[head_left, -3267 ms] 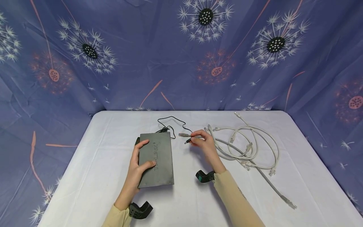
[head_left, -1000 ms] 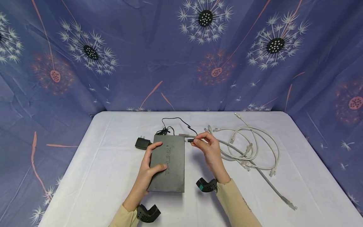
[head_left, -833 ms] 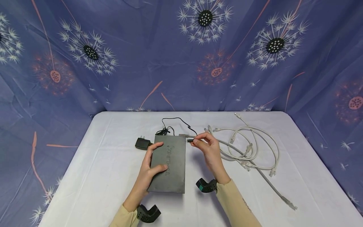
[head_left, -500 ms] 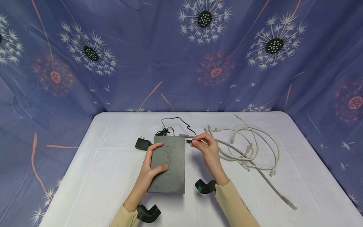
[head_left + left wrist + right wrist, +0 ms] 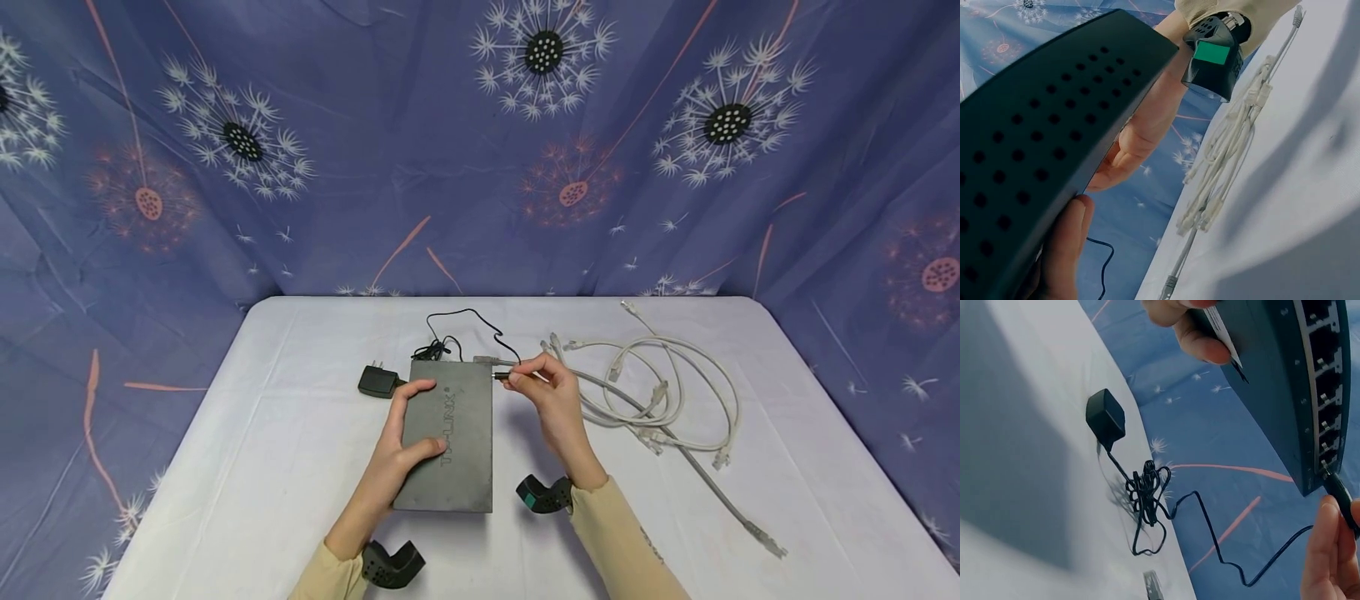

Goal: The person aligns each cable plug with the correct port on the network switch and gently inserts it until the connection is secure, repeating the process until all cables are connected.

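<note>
My left grip [image 5: 390,454] is steadying a flat grey metal box [image 5: 467,433] over the counter [image 5: 247,442]; my right grip [image 5: 551,402] is pinching a black barrel plug [image 5: 502,376]. At the box's two o'clock edge, the gap is narrowing; connection is probably starting.

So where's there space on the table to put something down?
The white cloth-covered table has a big bare patch on the left, bordered by the left hand and the boxy black power adapter. Another lies between the beige right sleeve and the thick grey cable. It's crowded to the right of the right hand, where looped pale-grey cables overlap.
</note>
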A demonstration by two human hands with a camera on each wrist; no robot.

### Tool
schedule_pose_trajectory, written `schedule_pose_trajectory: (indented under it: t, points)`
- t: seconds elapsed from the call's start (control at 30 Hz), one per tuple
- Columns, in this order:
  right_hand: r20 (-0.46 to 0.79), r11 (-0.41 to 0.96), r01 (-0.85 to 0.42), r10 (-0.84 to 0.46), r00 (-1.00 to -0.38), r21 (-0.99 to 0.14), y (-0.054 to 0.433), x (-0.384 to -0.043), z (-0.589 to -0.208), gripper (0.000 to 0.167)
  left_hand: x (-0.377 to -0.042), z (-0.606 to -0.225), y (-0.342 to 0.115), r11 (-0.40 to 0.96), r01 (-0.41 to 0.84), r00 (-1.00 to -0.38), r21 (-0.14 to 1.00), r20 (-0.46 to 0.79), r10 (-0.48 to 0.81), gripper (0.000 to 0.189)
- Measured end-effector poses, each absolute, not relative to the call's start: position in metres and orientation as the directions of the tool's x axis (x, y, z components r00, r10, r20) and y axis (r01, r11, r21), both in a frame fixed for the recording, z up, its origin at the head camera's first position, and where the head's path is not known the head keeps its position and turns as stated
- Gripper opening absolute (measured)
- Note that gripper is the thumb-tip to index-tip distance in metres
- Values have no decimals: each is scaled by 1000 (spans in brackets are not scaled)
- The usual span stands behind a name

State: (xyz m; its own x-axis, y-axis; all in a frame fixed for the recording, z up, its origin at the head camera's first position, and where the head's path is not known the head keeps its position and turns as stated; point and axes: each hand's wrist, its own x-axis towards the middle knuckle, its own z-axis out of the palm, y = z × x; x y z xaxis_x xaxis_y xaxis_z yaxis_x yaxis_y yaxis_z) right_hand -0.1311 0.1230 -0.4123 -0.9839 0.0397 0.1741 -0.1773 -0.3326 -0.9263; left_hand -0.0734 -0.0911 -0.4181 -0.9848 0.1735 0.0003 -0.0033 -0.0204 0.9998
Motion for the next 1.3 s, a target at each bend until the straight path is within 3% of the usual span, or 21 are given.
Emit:
schedule_pose_trajectory:
  t: [0.27, 0.63, 0.83, 1.03, 1.3]
  points:
    - [185, -351, -186, 36, -982, -918, 122, -131, -413, 4, -73, -415, -91, -14, -26, -983, 1000, -23, 180, 72]
    - [198, -342, -195, 29, -980, -919, 121, -131, -411, 11, -72, -416, -91, -22, -35, -984, 999, -30, 178, 71]
    - [201, -344, -194, 15, -979, -918, 120, -130, -413, 5, -73, -416, -93, -32, -36, -986, 999, -30, 166, 70]
    - [188, -363, -176, 2, -982, -915, 122, -129, -415, 17, -73, -416, -92, -83, -14, -988, 996, -1, 153, 70]
    - [161, -374, -143, -17, -987, -916, 126, -129, -414, 13, -73, -416, -88, -112, -3, -991, 994, 13, 136, 69]
